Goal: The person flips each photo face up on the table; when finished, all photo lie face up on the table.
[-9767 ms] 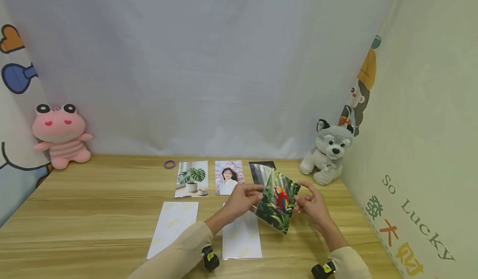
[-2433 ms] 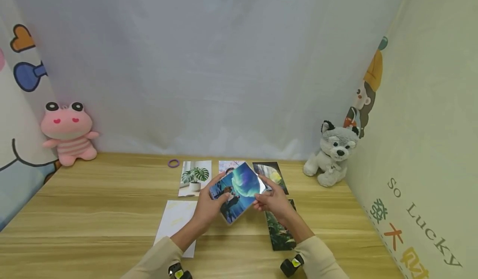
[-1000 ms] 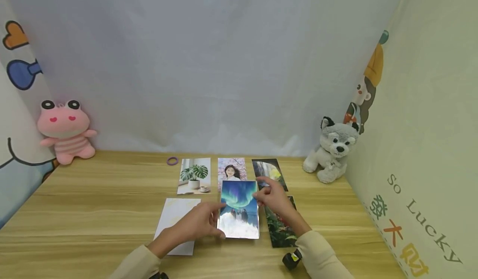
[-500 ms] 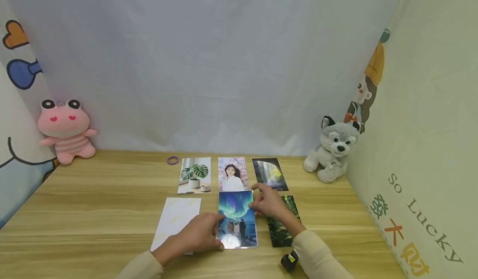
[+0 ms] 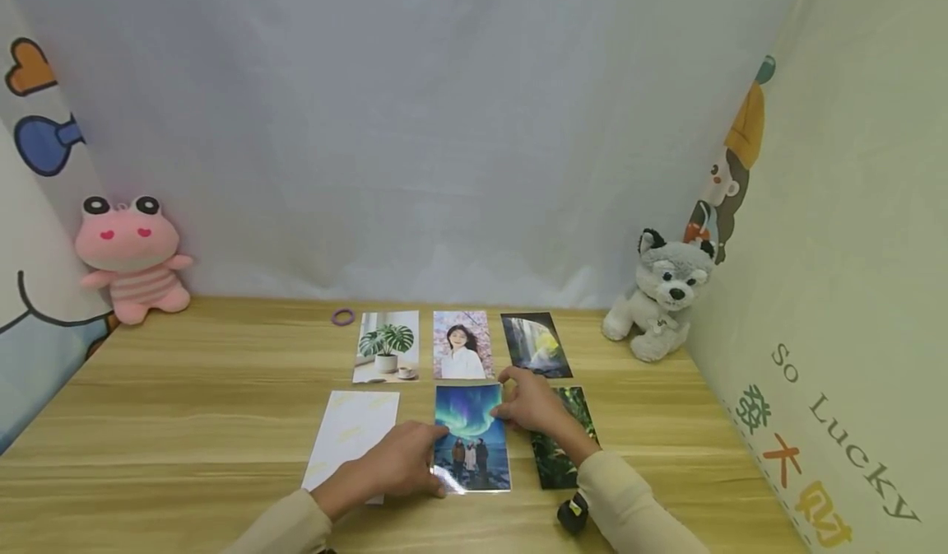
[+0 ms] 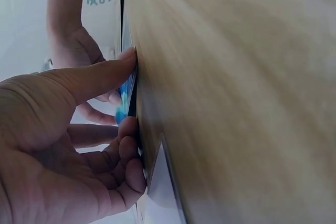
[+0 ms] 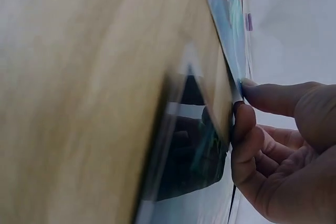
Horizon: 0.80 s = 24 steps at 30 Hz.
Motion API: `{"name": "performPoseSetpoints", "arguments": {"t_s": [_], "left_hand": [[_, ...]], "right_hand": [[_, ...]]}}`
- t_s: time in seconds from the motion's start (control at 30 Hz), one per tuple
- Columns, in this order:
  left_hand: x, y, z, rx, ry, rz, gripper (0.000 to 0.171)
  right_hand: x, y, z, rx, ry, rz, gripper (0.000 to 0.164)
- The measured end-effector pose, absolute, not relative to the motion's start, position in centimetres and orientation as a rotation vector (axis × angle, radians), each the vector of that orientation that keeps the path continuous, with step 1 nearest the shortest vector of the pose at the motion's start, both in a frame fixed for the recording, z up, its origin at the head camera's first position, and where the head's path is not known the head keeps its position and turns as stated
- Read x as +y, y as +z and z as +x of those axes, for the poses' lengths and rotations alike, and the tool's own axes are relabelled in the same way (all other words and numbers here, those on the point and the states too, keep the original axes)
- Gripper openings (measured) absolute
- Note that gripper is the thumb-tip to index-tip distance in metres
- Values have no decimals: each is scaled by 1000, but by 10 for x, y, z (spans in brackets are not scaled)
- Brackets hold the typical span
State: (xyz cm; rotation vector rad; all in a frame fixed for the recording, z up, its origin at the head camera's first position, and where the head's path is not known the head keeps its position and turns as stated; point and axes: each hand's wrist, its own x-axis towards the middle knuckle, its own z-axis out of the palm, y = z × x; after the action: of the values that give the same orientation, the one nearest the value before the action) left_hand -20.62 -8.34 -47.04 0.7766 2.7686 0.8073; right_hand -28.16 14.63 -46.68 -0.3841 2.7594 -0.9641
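Observation:
Between the hands lies a glossy photo of green northern lights over three people, low at the table surface in the middle of the front row. My left hand pinches its left side, thumb near the lower corner. At the upper right edge my right hand holds it, thumb on top and fingers at the rim in the right wrist view. Left of it a white-backed card lies face down, partly under my left hand. To the right, a dark green foliage photo is partly covered by my right hand and forearm.
Behind lie a potted plant photo, a portrait photo and a cave waterfall photo in a row. A purple ring sits beside them. A pink plush frog and a grey plush dog stand at the back corners.
The parrot photo went down at the front right. The middle white-backed card was picked up and turned, showing northern lights; both hands brought it toward me and down into the front row.

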Motion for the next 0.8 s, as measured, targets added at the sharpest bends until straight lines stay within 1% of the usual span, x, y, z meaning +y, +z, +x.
{"name": "performPoseSetpoints", "arguments": {"t_s": [0.1,0.37,0.73,0.8], "left_hand": [[-82,-469,-207,2776,791,781,65],[-80,-465,-208,2770,736,774,61],[-78,-463,-208,2740,716,750,66],[-79,-463,-209,2732,722,746,69]], "right_hand": [[145,-466,-282,2807,-906,-393,48],[143,-465,-282,2862,-805,-379,48],[140,-465,-283,2859,-764,-379,47],[141,-463,-283,2857,-776,-375,47]]}}
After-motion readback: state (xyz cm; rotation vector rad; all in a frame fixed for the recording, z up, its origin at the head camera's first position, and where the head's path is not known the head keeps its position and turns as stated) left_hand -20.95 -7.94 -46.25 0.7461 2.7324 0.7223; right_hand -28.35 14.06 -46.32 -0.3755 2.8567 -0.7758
